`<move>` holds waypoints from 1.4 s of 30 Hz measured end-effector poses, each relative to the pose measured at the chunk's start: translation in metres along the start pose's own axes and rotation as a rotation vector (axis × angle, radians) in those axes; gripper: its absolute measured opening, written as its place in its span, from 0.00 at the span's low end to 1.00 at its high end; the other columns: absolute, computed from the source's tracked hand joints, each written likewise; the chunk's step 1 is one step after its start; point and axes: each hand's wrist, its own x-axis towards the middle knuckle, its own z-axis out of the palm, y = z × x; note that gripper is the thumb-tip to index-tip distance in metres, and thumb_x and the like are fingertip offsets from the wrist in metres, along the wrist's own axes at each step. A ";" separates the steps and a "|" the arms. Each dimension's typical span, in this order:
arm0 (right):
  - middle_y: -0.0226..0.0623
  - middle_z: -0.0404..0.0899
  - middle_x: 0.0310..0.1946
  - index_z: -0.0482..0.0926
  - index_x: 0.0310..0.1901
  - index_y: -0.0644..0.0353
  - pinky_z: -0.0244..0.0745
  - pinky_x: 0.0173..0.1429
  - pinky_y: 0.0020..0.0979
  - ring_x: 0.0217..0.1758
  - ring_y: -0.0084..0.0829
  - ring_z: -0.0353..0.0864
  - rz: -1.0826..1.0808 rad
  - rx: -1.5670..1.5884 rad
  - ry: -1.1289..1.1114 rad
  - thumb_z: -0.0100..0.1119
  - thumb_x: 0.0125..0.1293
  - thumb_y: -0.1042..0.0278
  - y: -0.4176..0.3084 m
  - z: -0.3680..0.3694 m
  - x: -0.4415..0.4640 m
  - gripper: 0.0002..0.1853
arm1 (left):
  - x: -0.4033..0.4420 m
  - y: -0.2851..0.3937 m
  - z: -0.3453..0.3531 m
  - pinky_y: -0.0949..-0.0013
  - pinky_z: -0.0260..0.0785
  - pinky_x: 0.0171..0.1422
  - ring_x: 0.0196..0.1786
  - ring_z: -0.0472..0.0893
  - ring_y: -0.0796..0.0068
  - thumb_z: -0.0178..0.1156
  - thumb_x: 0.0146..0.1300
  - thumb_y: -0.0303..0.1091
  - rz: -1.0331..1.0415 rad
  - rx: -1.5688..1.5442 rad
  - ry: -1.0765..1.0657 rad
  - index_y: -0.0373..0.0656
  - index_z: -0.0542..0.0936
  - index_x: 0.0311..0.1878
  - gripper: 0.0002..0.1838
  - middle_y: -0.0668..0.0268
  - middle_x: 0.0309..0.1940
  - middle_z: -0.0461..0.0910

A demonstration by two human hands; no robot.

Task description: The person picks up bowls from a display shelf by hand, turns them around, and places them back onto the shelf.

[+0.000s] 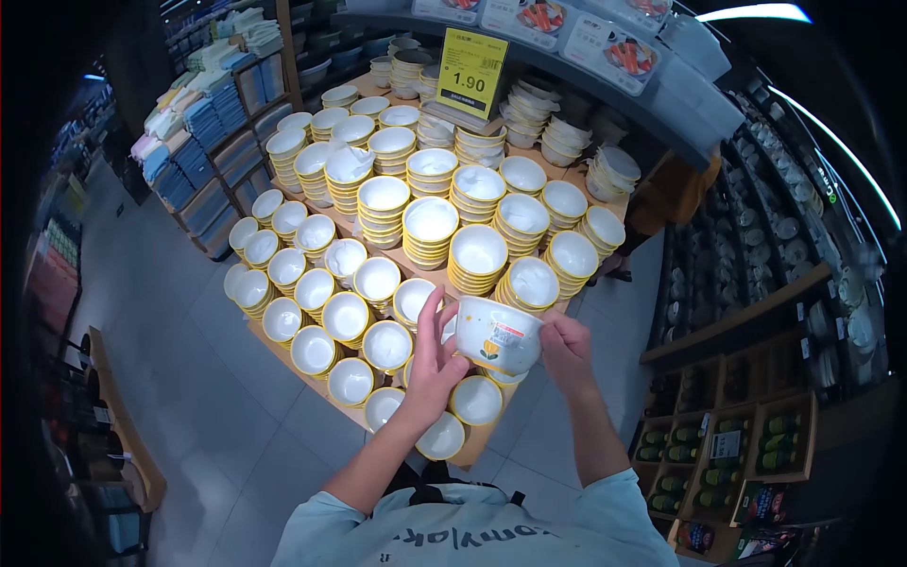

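Observation:
A white bowl point(510, 333) is held up on its side in front of me, with a yellow tulip print and a red-and-white sticker showing on its outer wall. My right hand point(569, 352) is closed on its right edge, with the fingers curled. Against the left side rests my left hand point(436, 364); its fingers reach up along the bowl and the thumb lies at its lower edge. Below and behind it are stacks of similar bowls with yellow rims point(387, 345), partly covered by my hands.
A wooden display table point(477, 444) carries several bowl stacks, some with white paper inside. A yellow price sign point(470, 76) reading 1.90 stands at the back. Folded towels point(213, 118) fill a shelf on the left. Wooden bins point(727, 454) stand at right; a person point(673, 194) is behind the table.

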 end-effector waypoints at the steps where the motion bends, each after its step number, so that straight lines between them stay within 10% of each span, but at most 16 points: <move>1: 0.25 0.75 0.25 0.78 0.39 0.66 0.65 0.34 0.26 0.29 0.16 0.71 0.018 0.085 -0.102 0.50 0.80 0.64 -0.005 0.000 -0.005 0.14 | 0.003 0.005 0.004 0.65 0.70 0.68 0.70 0.70 0.67 0.68 0.63 0.35 0.000 -0.103 -0.053 0.42 0.60 0.75 0.39 0.56 0.63 0.71; 11: 0.32 0.66 0.32 0.69 0.34 0.60 0.59 0.34 0.27 0.32 0.23 0.65 -0.327 -0.147 0.312 0.74 0.57 0.68 -0.045 0.060 -0.012 0.18 | -0.004 0.011 0.038 0.57 0.70 0.67 0.61 0.75 0.62 0.70 0.60 0.42 0.240 0.233 0.042 0.39 0.66 0.59 0.31 0.55 0.56 0.72; 29: 0.32 0.66 0.34 0.69 0.36 0.62 0.61 0.40 0.26 0.35 0.23 0.63 -0.140 0.013 0.203 0.55 0.72 0.73 -0.047 0.051 -0.011 0.07 | -0.009 0.006 0.035 0.57 0.66 0.72 0.65 0.74 0.61 0.65 0.67 0.57 0.188 0.222 0.065 0.36 0.63 0.64 0.38 0.53 0.57 0.71; 42: 0.28 0.66 0.34 0.70 0.38 0.61 0.59 0.39 0.25 0.34 0.19 0.62 -0.032 0.125 0.116 0.63 0.68 0.71 -0.052 0.038 -0.025 0.09 | -0.013 0.024 0.037 0.55 0.64 0.74 0.70 0.71 0.58 0.64 0.68 0.48 0.095 0.255 -0.002 0.36 0.61 0.71 0.38 0.51 0.64 0.69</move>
